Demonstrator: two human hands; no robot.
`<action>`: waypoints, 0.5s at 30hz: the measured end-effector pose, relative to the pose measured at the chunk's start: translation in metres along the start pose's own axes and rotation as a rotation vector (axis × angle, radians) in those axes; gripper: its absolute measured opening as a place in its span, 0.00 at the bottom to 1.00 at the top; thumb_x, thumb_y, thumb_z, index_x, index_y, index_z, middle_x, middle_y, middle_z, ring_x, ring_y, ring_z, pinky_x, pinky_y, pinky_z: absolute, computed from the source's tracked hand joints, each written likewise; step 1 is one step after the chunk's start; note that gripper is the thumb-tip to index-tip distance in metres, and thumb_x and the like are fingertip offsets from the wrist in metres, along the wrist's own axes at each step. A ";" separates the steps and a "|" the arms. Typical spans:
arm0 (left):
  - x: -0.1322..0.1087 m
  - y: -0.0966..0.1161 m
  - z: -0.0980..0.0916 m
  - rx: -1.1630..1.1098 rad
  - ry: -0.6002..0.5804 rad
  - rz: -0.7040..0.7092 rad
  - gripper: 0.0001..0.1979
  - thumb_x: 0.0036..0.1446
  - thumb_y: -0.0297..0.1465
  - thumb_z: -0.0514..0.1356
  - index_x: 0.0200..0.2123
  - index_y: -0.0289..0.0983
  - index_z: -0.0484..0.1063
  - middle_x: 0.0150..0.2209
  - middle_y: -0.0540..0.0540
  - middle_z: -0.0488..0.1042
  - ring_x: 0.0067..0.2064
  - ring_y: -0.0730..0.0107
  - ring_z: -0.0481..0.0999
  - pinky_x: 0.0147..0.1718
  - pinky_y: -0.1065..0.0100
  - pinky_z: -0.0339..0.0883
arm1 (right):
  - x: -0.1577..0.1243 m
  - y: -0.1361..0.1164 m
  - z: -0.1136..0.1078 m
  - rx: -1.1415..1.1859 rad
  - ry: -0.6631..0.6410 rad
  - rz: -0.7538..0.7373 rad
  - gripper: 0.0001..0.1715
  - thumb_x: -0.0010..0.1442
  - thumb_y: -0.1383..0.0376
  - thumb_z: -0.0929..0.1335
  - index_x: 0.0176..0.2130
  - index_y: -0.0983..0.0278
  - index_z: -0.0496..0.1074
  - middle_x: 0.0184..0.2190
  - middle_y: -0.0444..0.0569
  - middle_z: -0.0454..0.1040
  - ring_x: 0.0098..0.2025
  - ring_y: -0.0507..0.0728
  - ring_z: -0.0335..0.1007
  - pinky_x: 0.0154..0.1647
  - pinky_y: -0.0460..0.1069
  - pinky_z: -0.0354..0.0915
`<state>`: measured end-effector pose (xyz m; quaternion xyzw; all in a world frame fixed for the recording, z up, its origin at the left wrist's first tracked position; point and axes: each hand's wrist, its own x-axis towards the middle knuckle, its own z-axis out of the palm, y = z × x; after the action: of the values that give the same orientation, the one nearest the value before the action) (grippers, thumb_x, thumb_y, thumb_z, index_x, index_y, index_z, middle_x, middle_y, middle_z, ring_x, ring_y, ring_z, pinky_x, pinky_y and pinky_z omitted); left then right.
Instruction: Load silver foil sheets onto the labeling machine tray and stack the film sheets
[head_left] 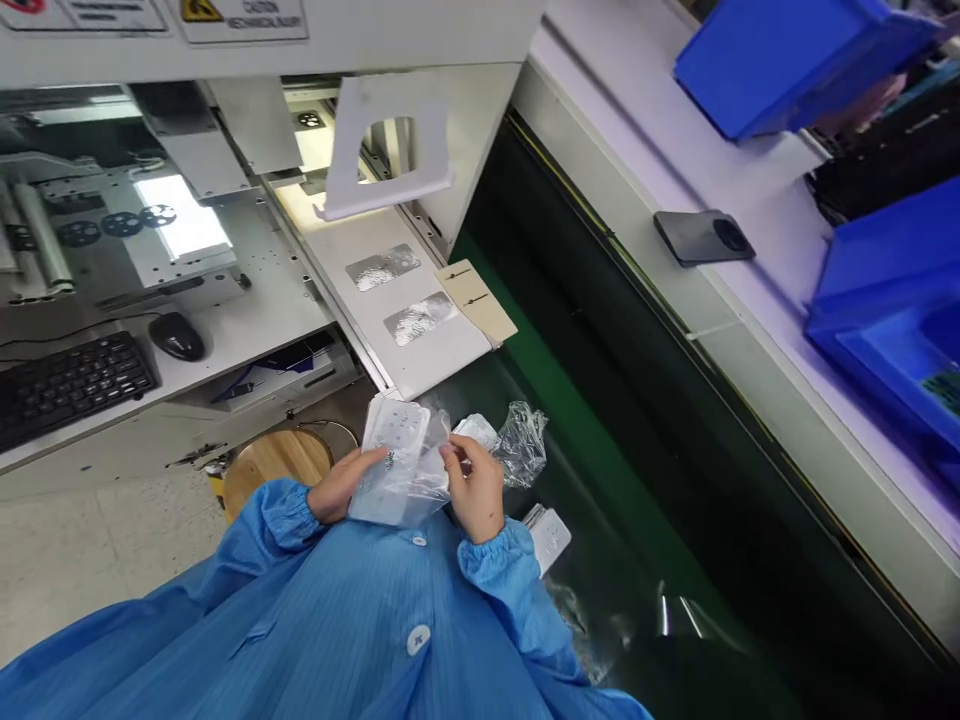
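My left hand [341,485] grips the edge of a clear plastic bag [401,490] that holds a white perforated plate [397,432]. My right hand [476,487] pinches the bag's upper edge, with its fingers near the plate's right side. Just beyond it lie another white piece [476,431] and a crumpled clear bag [521,445]. A small stack of white plates [551,538] rests next to my right cuff. My blue buttoned smock [337,620] fills the bottom of the view.
A dark green conveyor belt [600,400] runs diagonally past my hands. Beyond it are a grey rail, a dark pad [703,237] and blue plastic bins [892,320]. At left, a machine shelf [397,330] holds foil pieces and a beige card; a keyboard [71,388], mouse [176,336] and wooden stool [276,468] are nearby.
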<state>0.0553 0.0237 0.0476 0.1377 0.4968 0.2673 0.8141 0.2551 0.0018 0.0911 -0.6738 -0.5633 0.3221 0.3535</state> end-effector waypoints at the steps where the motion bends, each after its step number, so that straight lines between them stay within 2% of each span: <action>1: 0.001 0.002 0.003 0.003 -0.014 -0.001 0.29 0.43 0.43 0.73 0.45 0.31 0.74 0.38 0.39 0.81 0.37 0.57 0.80 0.32 0.66 0.74 | -0.001 0.003 -0.009 0.010 0.043 0.001 0.12 0.63 0.61 0.64 0.36 0.63 0.75 0.31 0.48 0.75 0.34 0.56 0.70 0.35 0.49 0.64; 3: 0.001 0.004 0.010 0.029 -0.137 0.014 0.29 0.46 0.42 0.72 0.48 0.32 0.73 0.39 0.38 0.80 0.37 0.55 0.80 0.33 0.63 0.74 | -0.003 0.008 -0.025 0.093 0.099 0.024 0.21 0.65 0.60 0.59 0.25 0.62 0.70 0.24 0.46 0.69 0.30 0.55 0.66 0.33 0.49 0.62; 5: 0.000 0.002 0.016 0.101 -0.270 0.042 0.28 0.49 0.44 0.70 0.49 0.32 0.72 0.39 0.38 0.80 0.36 0.55 0.80 0.34 0.61 0.74 | -0.005 0.012 -0.035 0.206 0.145 0.072 0.28 0.67 0.58 0.55 0.19 0.61 0.63 0.21 0.45 0.62 0.27 0.55 0.64 0.30 0.50 0.61; 8: -0.003 -0.005 0.022 0.243 -0.337 0.115 0.28 0.49 0.45 0.69 0.46 0.30 0.73 0.36 0.39 0.80 0.36 0.57 0.80 0.35 0.63 0.74 | -0.005 0.011 -0.036 0.243 0.113 0.099 0.27 0.63 0.53 0.63 0.17 0.61 0.58 0.24 0.45 0.65 0.29 0.55 0.66 0.32 0.50 0.64; 10: -0.004 -0.010 0.023 0.295 -0.376 0.120 0.29 0.49 0.47 0.69 0.46 0.31 0.73 0.36 0.41 0.80 0.37 0.58 0.79 0.37 0.62 0.73 | -0.005 0.008 -0.032 0.272 0.015 0.124 0.24 0.57 0.53 0.70 0.21 0.61 0.59 0.29 0.45 0.70 0.28 0.53 0.67 0.31 0.49 0.66; 12: -0.005 -0.015 0.021 0.326 -0.403 0.112 0.31 0.47 0.50 0.69 0.46 0.31 0.73 0.37 0.41 0.80 0.38 0.58 0.79 0.39 0.61 0.73 | -0.008 0.005 -0.027 0.368 -0.083 0.208 0.18 0.55 0.53 0.71 0.30 0.61 0.63 0.31 0.43 0.73 0.23 0.51 0.66 0.25 0.48 0.65; 13: -0.005 -0.016 0.019 0.340 -0.382 0.116 0.33 0.46 0.52 0.68 0.45 0.31 0.74 0.37 0.41 0.80 0.38 0.58 0.78 0.39 0.62 0.73 | -0.010 0.004 -0.025 0.411 -0.117 0.254 0.17 0.55 0.54 0.72 0.36 0.60 0.64 0.30 0.42 0.73 0.20 0.50 0.64 0.22 0.47 0.63; 15: -0.006 -0.018 0.015 0.382 -0.281 0.110 0.36 0.44 0.58 0.64 0.41 0.31 0.75 0.35 0.42 0.79 0.37 0.60 0.77 0.36 0.64 0.72 | -0.014 0.004 -0.021 0.442 -0.151 0.299 0.22 0.54 0.55 0.72 0.45 0.59 0.64 0.27 0.40 0.72 0.17 0.50 0.62 0.19 0.46 0.61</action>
<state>0.0715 0.0059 0.0504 0.3517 0.4117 0.1906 0.8188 0.2720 -0.0152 0.0996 -0.6303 -0.3983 0.5350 0.3973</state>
